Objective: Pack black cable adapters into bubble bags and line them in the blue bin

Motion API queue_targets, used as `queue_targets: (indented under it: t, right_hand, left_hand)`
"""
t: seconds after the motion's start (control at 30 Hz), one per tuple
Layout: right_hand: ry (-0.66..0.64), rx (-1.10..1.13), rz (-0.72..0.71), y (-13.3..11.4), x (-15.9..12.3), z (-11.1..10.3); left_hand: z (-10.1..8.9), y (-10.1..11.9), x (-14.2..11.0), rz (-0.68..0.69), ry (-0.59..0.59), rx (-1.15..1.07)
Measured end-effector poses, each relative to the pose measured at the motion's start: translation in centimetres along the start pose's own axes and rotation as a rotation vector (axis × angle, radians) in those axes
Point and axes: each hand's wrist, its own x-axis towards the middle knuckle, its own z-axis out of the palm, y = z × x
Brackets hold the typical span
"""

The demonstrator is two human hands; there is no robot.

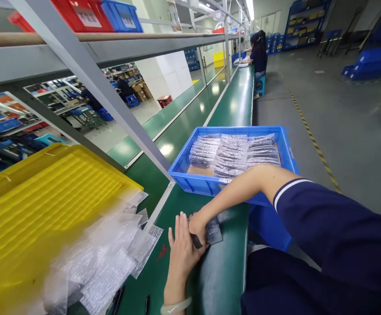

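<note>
Evidently, from where I stand, the nearer hand to the bubble-wrap pouch [214,232] is the right hand [197,227]; the pouch pokes out on its right, flat on the green table [233,232], its long axis hidden. That grip curls around a dark piece [196,241]; the left hand [182,251] reaches alongside, fingers straight, any pinch untellable. The pouch looks greyish and dimpled.

Gap on green bench [181,202] between bubble bags [111,249] and blue bin [199,185], slanted post [111,97] beyond
</note>
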Motion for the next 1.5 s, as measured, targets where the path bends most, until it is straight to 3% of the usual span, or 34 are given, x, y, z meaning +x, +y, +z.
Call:
queue_targets:
  t: [0.07, 0.1, 0.13, 0.2, 0.27, 0.33, 0.43, 0.5, 0.57, 0.77, 0.93, 1.03, 1.3, 1.5]
  right_hand:
    - [-0.21, -0.104, -0.137, -0.1, -2.0, -1.8]
    - [-0.239, -0.14, -0.205, 0.0, -3.2, -3.1]
    - [-0.195, -0.15, -0.262, 0.2, -4.6, -4.8]
    - [0.035, -0.155, -0.292, 1.1, -7.2, -8.6]
    - [0.323, -0.201, -0.164, 2.9, -8.9, -12.6]
    - [0.531, -0.321, 0.091, 5.7, -9.4, -16.1]
    - [0.577, -0.354, 0.5, 10.1, -8.2, -18.9]
    - [0.518, -0.273, 0.639, 12.3, -7.0, -19.1]
    - [0.477, -0.227, 0.655, 13.4, -5.7, -18.3]
    - [0.524, -0.213, 0.67, 13.4, -3.4, -15.5]
    - [0.489, -0.139, 0.768, 14.5, -2.2, -15.6]
    - [0.538, -0.153, 0.763, 15.1, -2.0, -15.8]
    - [0.573, -0.228, 0.688, 14.0, -2.7, -14.6]
    - [0.52, -0.148, 0.696, 15.1, -2.6, -15.8]
  left_hand:
    - [-0.4, -1.0, 1.0, 0.127, -0.084, 0.016]
    - [-0.5, -1.4, 1.5, 0.164, -0.134, 0.025]
    - [-0.6, -1.6, 1.9, 0.183, -0.188, 0.035]
    - [-0.8, -1.7, 2.6, 0.196, -0.285, 0.044]
    - [-1.2, -1.4, 3.3, 0.196, -0.348, 0.041]
    - [-1.7, -0.7, 3.9, 0.184, -0.384, 0.039]
    - [-2.2, 0.0, 4.1, 0.176, -0.411, 0.046]
    - [-2.1, 0.2, 3.6, 0.182, -0.421, 0.035]
    - [-1.8, 0.1, 2.6, 0.179, -0.442, 0.004]
    - [-1.8, -0.1, -0.5, 0.153, -0.438, -0.085]
    - [-4.9, 2.0, -0.3, 0.01, -0.721, -0.039]
    - [-6.3, 3.1, -0.1, -0.025, -0.818, -0.004]
    - [-5.7, 2.9, -2.1, -0.005, -0.715, -0.025]
    - [-5.4, 3.2, -2.3, 0.025, -0.702, 0.008]
